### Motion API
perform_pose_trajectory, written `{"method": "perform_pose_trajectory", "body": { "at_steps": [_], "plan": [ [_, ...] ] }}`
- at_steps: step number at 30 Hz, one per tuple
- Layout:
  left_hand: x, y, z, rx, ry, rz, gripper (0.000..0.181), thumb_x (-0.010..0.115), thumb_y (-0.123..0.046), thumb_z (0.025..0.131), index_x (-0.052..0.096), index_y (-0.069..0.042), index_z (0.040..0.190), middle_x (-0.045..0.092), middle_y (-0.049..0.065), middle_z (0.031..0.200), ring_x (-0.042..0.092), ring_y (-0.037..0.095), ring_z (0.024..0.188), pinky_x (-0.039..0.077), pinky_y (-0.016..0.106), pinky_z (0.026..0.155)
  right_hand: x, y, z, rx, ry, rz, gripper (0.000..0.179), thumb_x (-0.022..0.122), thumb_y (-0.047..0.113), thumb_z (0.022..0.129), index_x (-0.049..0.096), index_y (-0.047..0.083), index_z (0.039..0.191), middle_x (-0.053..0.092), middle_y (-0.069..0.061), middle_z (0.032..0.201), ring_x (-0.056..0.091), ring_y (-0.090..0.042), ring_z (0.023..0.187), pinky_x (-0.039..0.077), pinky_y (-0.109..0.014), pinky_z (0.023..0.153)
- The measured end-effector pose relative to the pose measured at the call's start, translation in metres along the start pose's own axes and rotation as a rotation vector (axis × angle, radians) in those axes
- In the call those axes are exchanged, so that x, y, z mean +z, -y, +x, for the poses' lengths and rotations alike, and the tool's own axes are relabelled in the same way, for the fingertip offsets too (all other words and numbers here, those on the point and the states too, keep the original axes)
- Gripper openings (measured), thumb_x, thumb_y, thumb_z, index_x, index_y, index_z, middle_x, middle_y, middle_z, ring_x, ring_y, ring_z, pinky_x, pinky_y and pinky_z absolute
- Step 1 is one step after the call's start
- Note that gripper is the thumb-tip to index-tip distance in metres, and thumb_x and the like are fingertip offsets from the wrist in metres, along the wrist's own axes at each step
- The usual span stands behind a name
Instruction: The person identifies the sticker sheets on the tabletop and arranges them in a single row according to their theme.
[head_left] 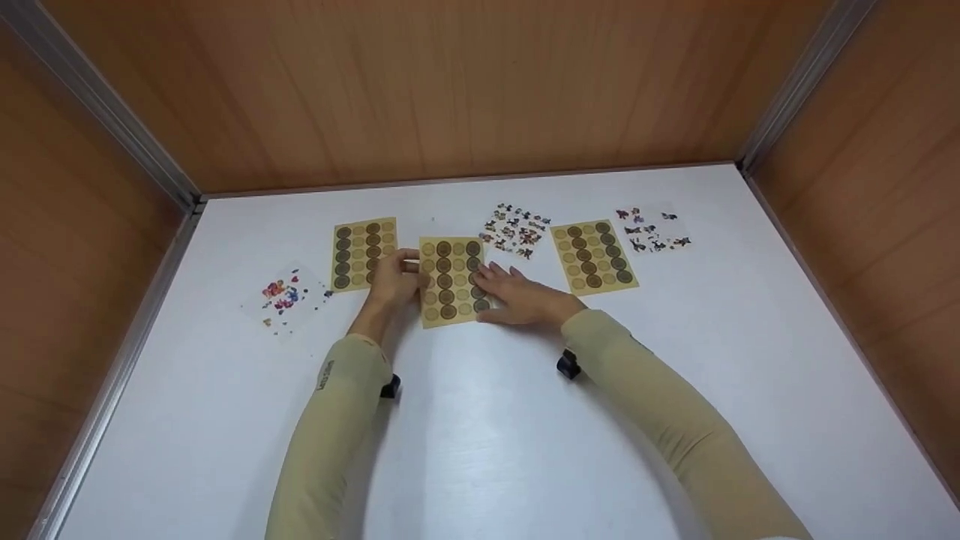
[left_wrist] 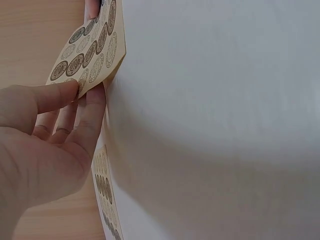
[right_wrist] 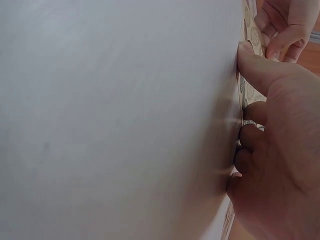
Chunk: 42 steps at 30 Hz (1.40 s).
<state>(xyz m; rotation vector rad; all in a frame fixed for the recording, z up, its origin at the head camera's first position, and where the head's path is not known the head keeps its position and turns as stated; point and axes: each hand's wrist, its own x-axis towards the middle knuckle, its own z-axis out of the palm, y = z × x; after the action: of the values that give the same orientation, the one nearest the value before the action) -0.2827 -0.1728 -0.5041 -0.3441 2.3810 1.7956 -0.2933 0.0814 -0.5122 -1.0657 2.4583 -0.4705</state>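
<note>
A kraft-coloured sheet of round stickers (head_left: pixel 453 281) lies between the two hands, its circles in light and dark columns. My left hand (head_left: pixel 394 279) pinches its left edge, thumb on top and fingers underneath. In the left wrist view that side of the sheet (left_wrist: pixel 90 57) is raised and bends. My right hand (head_left: pixel 521 295) rests at the sheet's right edge with fingers spread. The right wrist view shows the right thumb (right_wrist: pixel 257 67) at the sheet's near edge and the fingertips down on the table surface.
Similar sticker sheets lie behind the left hand (head_left: pixel 358 251) and to the right (head_left: pixel 595 256). Clear sheets with small colourful stickers lie at the left (head_left: pixel 283 298), back middle (head_left: pixel 516 229) and back right (head_left: pixel 652 231). Wooden panels (head_left: pixel 465 90) border the white table (head_left: pixel 480 450).
</note>
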Motion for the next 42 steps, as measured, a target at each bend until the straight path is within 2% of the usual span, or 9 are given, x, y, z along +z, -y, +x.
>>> {"method": "perform_pose_trajectory", "body": {
  "at_steps": [7, 12, 18, 22, 25, 31, 34, 38, 42],
  "plan": [
    [-0.004, 0.002, -0.004, -0.024, 0.015, -0.017, 0.038, 0.061, 0.006, 0.095, 0.058, -0.002, 0.132, 0.066, 0.018, 0.114, 0.069, 0.026, 0.093, 0.061, 0.032, 0.076, 0.002, 0.003, -0.002, 0.022, -0.022, 0.065, 0.084, 0.054, 0.051, 0.102, 0.013, 0.011, 0.163, -0.002, -0.013, 0.168, -0.001, -0.029, 0.155, 0.000, -0.043, 0.125],
    [-0.006, -0.002, -0.009, -0.017, 0.007, -0.003, 0.039, 0.062, 0.002, 0.096, 0.056, -0.003, 0.135, 0.065, 0.017, 0.117, 0.067, 0.026, 0.098, 0.060, 0.035, 0.084, -0.003, 0.000, -0.006, 0.038, -0.141, 0.251, 0.094, 0.065, 0.048, 0.098, 0.009, 0.012, 0.164, -0.004, -0.013, 0.169, 0.002, -0.028, 0.155, 0.006, -0.042, 0.125],
    [-0.009, -0.013, -0.017, 0.004, 0.024, -0.017, 0.040, 0.062, -0.002, 0.098, 0.054, -0.005, 0.137, 0.062, 0.014, 0.122, 0.067, 0.026, 0.101, 0.061, 0.034, 0.082, -0.017, 0.000, -0.007, 0.085, -0.324, 0.749, 0.102, 0.075, 0.032, 0.094, 0.003, 0.016, 0.164, 0.006, -0.011, 0.169, 0.023, -0.032, 0.152, 0.032, -0.041, 0.119],
    [-0.011, -0.022, -0.022, 0.040, 0.042, -0.064, 0.039, 0.063, -0.001, 0.097, 0.055, -0.005, 0.136, 0.063, 0.015, 0.121, 0.068, 0.025, 0.099, 0.062, 0.033, 0.081, -0.025, 0.001, -0.011, 0.125, -0.357, 1.172, 0.099, 0.073, 0.016, 0.095, 0.004, 0.017, 0.165, 0.010, -0.013, 0.169, 0.037, -0.037, 0.145, 0.047, -0.049, 0.108],
    [-0.010, -0.027, -0.027, 0.056, 0.067, -0.105, 0.040, 0.064, 0.000, 0.097, 0.055, -0.005, 0.135, 0.063, 0.015, 0.119, 0.068, 0.024, 0.097, 0.062, 0.036, 0.081, -0.030, 0.003, -0.015, 0.143, -0.342, 1.367, 0.096, 0.070, 0.009, 0.096, 0.003, 0.019, 0.165, 0.009, -0.014, 0.169, 0.040, -0.042, 0.141, 0.052, -0.056, 0.100],
    [-0.007, -0.028, -0.038, 0.040, 0.127, -0.178, 0.040, 0.065, -0.001, 0.097, 0.054, -0.006, 0.135, 0.063, 0.014, 0.119, 0.068, 0.023, 0.097, 0.063, 0.040, 0.080, -0.032, 0.006, -0.023, 0.149, -0.280, 1.454, 0.090, 0.066, 0.011, 0.098, 0.006, 0.023, 0.165, 0.010, -0.015, 0.169, 0.048, -0.044, 0.135, 0.053, -0.058, 0.097],
    [-0.005, -0.026, -0.042, 0.031, 0.150, -0.205, 0.038, 0.064, -0.001, 0.097, 0.055, -0.007, 0.134, 0.062, 0.014, 0.118, 0.068, 0.024, 0.096, 0.063, 0.040, 0.079, -0.031, 0.006, -0.026, 0.155, -0.249, 1.477, 0.086, 0.064, 0.010, 0.099, 0.010, 0.022, 0.165, 0.028, -0.020, 0.162, 0.062, -0.036, 0.120, 0.054, -0.055, 0.097],
    [-0.003, -0.021, -0.045, 0.022, 0.174, -0.208, 0.039, 0.064, -0.002, 0.098, 0.054, -0.006, 0.135, 0.061, 0.014, 0.118, 0.067, 0.025, 0.097, 0.063, 0.041, 0.079, -0.029, 0.008, -0.027, 0.183, -0.230, 1.463, 0.079, 0.065, 0.009, 0.099, 0.019, 0.016, 0.163, 0.060, -0.018, 0.129, 0.067, -0.019, 0.089, 0.061, -0.044, 0.086],
    [-0.005, -0.016, -0.046, 0.011, 0.173, -0.193, 0.040, 0.065, -0.003, 0.097, 0.053, -0.006, 0.136, 0.061, 0.013, 0.118, 0.066, 0.024, 0.097, 0.063, 0.040, 0.079, -0.026, 0.010, -0.025, 0.208, -0.237, 1.411, 0.067, 0.066, 0.006, 0.097, 0.034, 0.012, 0.156, 0.065, -0.012, 0.116, 0.069, -0.019, 0.085, 0.063, -0.036, 0.072]
  ]
}}
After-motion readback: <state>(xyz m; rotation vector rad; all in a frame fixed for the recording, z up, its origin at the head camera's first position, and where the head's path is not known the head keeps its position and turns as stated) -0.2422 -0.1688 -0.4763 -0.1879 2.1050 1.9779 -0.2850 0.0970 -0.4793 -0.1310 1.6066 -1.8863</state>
